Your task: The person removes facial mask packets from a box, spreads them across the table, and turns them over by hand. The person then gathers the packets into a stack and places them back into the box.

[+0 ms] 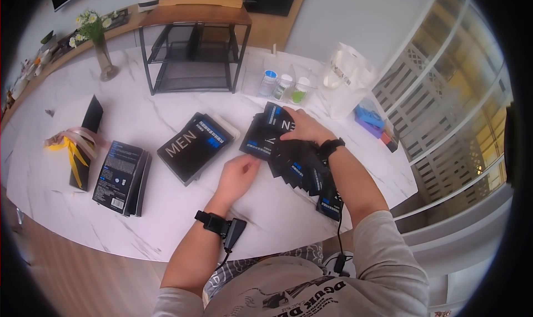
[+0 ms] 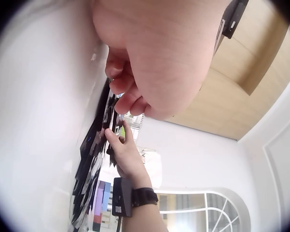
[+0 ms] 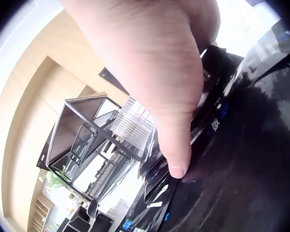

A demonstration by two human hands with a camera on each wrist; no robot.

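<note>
Black sachets [image 1: 297,170] lie fanned in an overlapping row on the table. My right hand [image 1: 305,129] rests over their upper end with fingers spread; in the right wrist view its thumb [image 3: 176,159] lies on the glossy black sachets [image 3: 232,164]. My left hand [image 1: 240,175] lies at the row's lower left corner, fingers loosely curled and nothing visible in them; the left wrist view shows these curled fingers [image 2: 128,96] near the sachets' edges. Left of it stands a stack of black MEN boxes [image 1: 191,150]. Another stack of dark boxes [image 1: 119,178] shows its printed backs.
A black wire shelf [image 1: 194,75] with a wooden top stands at the back, beside clear holders with small bottles [image 1: 283,86]. A white bag [image 1: 347,84] and colourful boxes [image 1: 371,122] are at the right. A flower vase [image 1: 105,64] and ribboned dark object [image 1: 86,145] stand left.
</note>
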